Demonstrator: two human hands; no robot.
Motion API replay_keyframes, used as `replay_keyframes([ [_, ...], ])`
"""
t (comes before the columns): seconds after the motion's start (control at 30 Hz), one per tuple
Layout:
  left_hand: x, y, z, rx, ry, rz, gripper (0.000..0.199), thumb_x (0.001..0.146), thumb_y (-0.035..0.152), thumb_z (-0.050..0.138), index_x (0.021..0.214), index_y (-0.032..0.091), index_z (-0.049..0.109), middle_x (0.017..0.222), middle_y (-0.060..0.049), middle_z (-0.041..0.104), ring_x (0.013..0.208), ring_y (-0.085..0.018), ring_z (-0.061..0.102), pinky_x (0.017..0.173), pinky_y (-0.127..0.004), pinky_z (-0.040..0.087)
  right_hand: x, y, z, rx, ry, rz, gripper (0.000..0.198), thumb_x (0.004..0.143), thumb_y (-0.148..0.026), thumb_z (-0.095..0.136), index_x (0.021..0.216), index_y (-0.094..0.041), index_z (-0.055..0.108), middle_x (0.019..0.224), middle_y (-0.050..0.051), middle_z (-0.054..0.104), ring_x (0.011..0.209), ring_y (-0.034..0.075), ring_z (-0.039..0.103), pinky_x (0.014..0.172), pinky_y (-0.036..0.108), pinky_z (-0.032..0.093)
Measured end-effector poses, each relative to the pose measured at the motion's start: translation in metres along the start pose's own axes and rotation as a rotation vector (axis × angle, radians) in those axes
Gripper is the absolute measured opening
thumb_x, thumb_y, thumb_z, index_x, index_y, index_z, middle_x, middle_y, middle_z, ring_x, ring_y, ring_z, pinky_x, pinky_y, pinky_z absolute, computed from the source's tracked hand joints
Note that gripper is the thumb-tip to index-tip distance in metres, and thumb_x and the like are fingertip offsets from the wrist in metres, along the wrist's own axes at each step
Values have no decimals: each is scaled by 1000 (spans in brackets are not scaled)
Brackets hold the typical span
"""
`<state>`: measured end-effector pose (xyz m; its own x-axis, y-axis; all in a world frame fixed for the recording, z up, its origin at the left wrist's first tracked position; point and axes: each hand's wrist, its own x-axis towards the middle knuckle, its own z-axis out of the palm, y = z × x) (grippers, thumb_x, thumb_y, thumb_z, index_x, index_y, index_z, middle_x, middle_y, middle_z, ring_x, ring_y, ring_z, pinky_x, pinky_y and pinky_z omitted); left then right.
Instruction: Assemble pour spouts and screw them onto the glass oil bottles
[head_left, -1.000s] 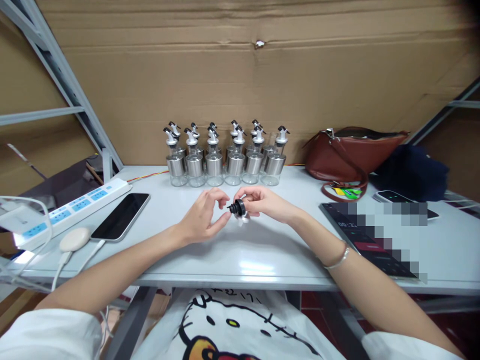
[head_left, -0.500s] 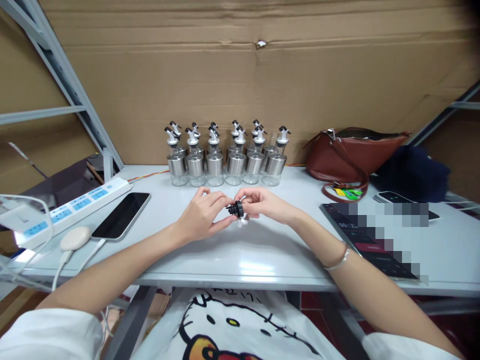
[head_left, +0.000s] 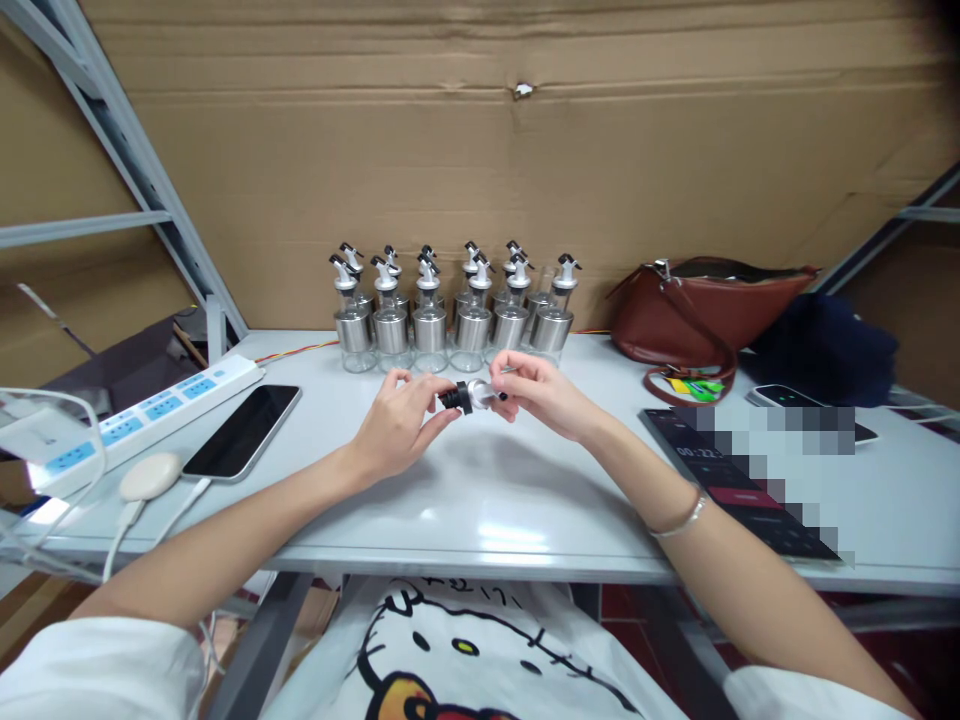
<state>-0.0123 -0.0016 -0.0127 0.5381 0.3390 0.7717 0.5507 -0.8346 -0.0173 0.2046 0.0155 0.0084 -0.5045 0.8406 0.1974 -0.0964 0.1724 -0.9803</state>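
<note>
Between my two hands, above the front half of the table, lies a pour spout (head_left: pixel 478 395) turned on its side. Its black ribbed stopper points left and its silver-grey body points right. My left hand (head_left: pixel 396 420) pinches the stopper end between thumb and fingers. With thumb and fingertips, my right hand (head_left: pixel 544 395) grips the spout's tip end, which the fingers partly hide. Behind the hands stand glass oil bottles (head_left: pixel 473 328) with steel bands in two rows, most topped by similar spouts. One back-row bottle (head_left: pixel 545 280) at the right shows an open neck.
To the left lie a phone (head_left: pixel 244 432), a round cream puck (head_left: pixel 151 477) on a cable and a white power strip (head_left: pixel 150 420). On the right are a brown bag (head_left: pixel 705 310), a dark cloth item (head_left: pixel 825 345) and a tablet (head_left: pixel 720 480). Cardboard (head_left: pixel 450 150) walls the back.
The spout has swung so its silver body, which hung below my right fingers, now lies in line with the stopper. My right hand has shifted to its tip end; my left moved slightly left.
</note>
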Motion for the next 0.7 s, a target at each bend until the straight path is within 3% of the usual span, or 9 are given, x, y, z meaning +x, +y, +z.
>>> replay_keyframes([
  [0.27, -1, -2, 1, 47, 3, -53, 28, 101, 35, 26, 106, 16, 47, 79, -1, 65, 65, -14, 59, 77, -33, 36, -2, -5, -2, 222, -40, -50, 11, 63, -16, 61, 69, -18, 52, 45, -6, 46, 47, 10, 50, 45, 22, 31],
  [0.4, -1, -2, 1, 43, 0, -41, 27, 101, 33, 28, 105, 15, 47, 78, -1, 65, 66, -14, 59, 77, -32, 36, -2, -7, 0, 234, -98, -27, 8, 60, -13, 59, 67, -16, 56, 48, -3, 48, 56, 14, 57, 40, 19, 25],
  [0.57, -1, -1, 2, 30, -5, -20, 26, 101, 34, 27, 105, 16, 46, 77, 0, 66, 64, -14, 60, 78, -32, 36, -2, -7, 1, 245, -104, -43, 7, 60, -11, 57, 65, -16, 56, 51, -2, 52, 53, 12, 54, 41, 19, 27],
  [0.7, -2, 0, 3, 27, -14, -10, 27, 101, 35, 26, 105, 17, 47, 84, -3, 69, 64, -14, 60, 79, -33, 37, -2, -3, -1, 217, -117, -33, 8, 62, -12, 58, 68, -16, 56, 44, -5, 43, 52, 12, 52, 43, 20, 29],
])
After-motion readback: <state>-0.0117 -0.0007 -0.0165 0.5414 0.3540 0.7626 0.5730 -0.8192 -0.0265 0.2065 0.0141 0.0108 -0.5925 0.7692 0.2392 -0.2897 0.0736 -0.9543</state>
